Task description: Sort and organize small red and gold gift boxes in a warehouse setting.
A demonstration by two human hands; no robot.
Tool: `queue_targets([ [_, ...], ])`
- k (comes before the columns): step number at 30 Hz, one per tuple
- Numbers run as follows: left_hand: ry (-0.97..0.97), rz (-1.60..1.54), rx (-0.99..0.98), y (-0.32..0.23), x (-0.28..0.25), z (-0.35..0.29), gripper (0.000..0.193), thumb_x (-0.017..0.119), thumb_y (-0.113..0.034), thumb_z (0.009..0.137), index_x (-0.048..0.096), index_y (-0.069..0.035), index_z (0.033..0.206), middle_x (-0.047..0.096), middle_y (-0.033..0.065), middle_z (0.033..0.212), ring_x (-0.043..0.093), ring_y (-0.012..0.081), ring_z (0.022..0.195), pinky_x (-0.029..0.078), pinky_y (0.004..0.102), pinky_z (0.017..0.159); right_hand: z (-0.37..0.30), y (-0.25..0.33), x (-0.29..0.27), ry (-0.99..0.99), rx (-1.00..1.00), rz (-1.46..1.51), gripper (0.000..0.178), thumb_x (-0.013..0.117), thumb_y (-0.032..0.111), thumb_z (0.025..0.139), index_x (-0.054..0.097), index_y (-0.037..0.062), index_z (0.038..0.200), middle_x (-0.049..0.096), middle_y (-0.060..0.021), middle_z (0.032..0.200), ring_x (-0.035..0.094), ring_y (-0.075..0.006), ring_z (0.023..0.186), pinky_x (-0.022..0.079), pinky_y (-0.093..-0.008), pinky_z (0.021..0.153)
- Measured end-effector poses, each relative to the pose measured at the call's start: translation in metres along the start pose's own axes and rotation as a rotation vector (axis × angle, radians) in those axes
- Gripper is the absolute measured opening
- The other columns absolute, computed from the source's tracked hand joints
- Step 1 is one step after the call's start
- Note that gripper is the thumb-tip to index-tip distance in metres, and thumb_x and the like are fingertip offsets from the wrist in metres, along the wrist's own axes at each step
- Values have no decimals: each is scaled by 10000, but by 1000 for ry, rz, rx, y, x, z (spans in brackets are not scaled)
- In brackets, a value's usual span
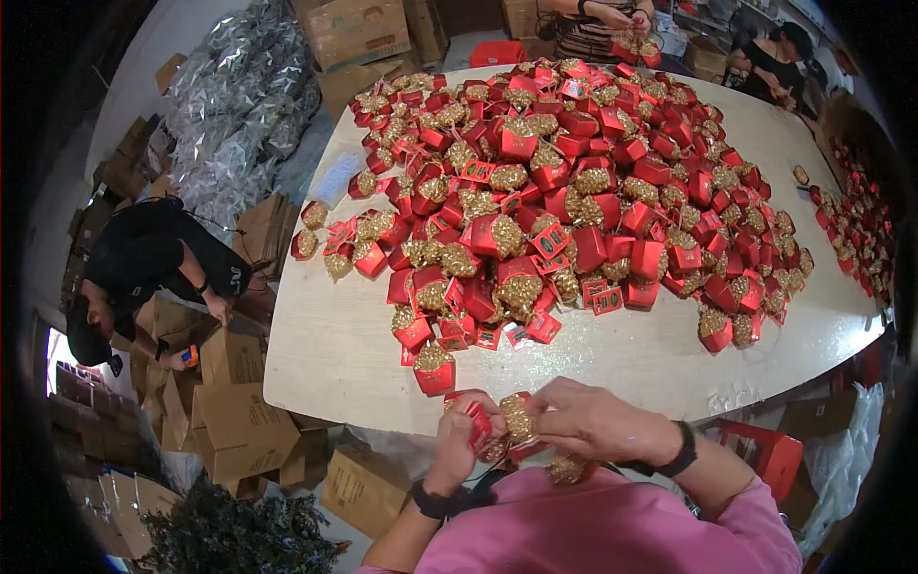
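Low at the table's near edge, my left hand is closed around a red-wrapped gold glitter ornament. My right hand has its fingers bent against a gold glitter ornament between the two hands; its fingertips are partly hidden. Another gold lump hangs below my right hand. Just beyond my left hand stands a single ornament in a red card holder. A wide heap of the same red and gold ornaments covers the table's middle, many with small red tags.
The pale table has a curved edge. Left of it, a person bends over cardboard boxes. Silvery wrapped stars pile up behind. Other people work at the far side. A red stool stands at my right.
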State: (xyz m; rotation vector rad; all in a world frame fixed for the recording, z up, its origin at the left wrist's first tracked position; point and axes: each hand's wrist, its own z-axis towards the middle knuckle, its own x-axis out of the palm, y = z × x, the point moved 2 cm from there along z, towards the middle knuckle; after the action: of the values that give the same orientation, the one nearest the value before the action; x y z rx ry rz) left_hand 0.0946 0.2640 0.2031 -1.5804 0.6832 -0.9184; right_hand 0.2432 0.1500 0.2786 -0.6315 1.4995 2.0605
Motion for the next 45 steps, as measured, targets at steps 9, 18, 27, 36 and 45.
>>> queue_targets([
  [9,0,-292,-137,12,-5,-17,356,501,-215,845,430,-2,1121,528,66,946,529,124,852,430,261,784,28,-20,64,-171,90,106,110,550,81,776,563,7,855,498,-125,952,481,-283,911,414,-343,763],
  [18,-154,-342,-239,14,-54,-68,346,602,-163,792,493,58,1036,535,80,741,531,188,720,430,288,681,77,-102,126,-49,410,310,155,525,108,774,544,11,894,540,-134,901,531,-297,857,432,-340,744],
  [27,-397,-364,-285,23,-81,-108,273,517,-94,798,496,61,1022,566,57,770,525,135,749,418,251,730,91,-89,173,133,-36,-576,399,496,126,759,408,21,1134,391,-199,1182,364,-361,1139,377,-439,855],
  [36,-361,-332,-314,26,-85,-85,227,511,-87,810,499,34,1002,530,31,747,498,111,704,411,233,675,-4,-88,109,154,117,-685,464,566,168,717,400,55,1136,394,-165,1174,385,-330,1106,396,-404,794],
  [45,-306,-322,-352,29,-76,-70,233,569,-119,810,503,31,975,519,67,703,507,150,652,426,259,600,7,-116,78,75,252,-538,227,564,140,705,524,26,897,516,-127,906,507,-282,850,439,-365,687],
])
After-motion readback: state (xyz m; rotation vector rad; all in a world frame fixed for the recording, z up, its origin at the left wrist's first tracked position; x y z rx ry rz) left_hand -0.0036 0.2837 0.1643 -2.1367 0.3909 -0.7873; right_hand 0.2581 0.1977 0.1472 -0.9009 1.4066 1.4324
